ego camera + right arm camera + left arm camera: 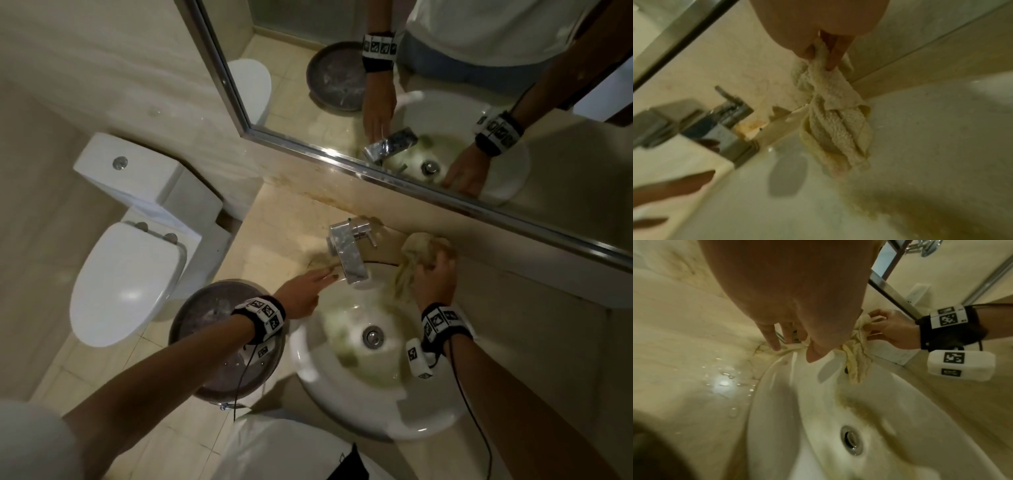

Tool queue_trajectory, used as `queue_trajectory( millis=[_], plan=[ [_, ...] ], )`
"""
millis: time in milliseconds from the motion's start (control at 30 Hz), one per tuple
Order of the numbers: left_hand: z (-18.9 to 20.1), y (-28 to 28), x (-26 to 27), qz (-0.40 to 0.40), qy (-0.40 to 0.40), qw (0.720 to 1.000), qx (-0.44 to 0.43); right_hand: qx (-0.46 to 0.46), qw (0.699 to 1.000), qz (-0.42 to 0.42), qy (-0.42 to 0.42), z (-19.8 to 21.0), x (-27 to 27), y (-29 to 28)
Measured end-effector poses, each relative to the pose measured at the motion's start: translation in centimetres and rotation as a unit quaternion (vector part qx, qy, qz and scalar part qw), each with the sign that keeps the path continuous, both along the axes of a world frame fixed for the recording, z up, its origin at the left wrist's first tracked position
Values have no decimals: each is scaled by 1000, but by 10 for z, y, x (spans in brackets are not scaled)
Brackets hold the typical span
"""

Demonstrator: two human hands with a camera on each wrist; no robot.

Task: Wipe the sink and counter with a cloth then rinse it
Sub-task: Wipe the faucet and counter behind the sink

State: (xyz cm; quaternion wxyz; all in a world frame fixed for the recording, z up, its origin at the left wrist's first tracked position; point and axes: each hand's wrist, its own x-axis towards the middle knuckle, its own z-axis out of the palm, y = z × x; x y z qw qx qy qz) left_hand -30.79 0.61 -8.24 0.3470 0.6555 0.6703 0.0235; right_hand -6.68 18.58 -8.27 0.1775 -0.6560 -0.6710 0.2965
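Note:
A round white sink with a chrome drain is set in a beige counter. My right hand grips a crumpled pale yellow cloth at the sink's far right rim, beside the backsplash; part of the cloth hangs down into the basin. The cloth and right hand also show in the left wrist view. My left hand reaches with straight fingers to the counter edge left of the chrome faucet, holding nothing.
A mirror runs along the wall behind the counter. A white toilet stands to the left, and a round dark bin lid sits below the counter's left end. Water drops lie on the counter. Yellowish stains mark the basin.

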Motion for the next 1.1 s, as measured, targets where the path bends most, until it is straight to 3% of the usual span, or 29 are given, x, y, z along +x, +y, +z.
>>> queue_trajectory(
  millis=[100,133,267,400,533,667,733,900,1033,1100],
  plan=[
    [1,-10,-7,-12,13,999,-27,-12,977,184,-107,-23,-4,-7],
    [1,-13,-9,-20,15,999,-36,-29,970,208,-123,-29,-5,-8],
    [-1,-20,-12,-15,-7,996,-89,-66,966,234,-92,-34,-13,0],
    [3,-14,-12,-22,-18,995,-99,-169,950,259,-37,-21,-31,20],
    [5,-16,-19,-31,-38,994,-100,-143,938,308,-64,-29,-38,33],
    [2,-18,-23,-40,-47,993,-96,-198,904,370,-82,-22,-57,37],
    [-2,-19,-24,-46,-56,993,-93,-222,903,363,-59,-16,-73,41],
    [0,-20,-27,-44,-68,993,-91,-165,901,400,-4,-16,-82,38],
    [1,-17,-31,-52,-64,993,-85,-150,912,379,-39,-10,-72,36],
    [0,-15,-33,-56,-55,993,-85,-73,900,423,-72,-14,-60,40]
  ],
)
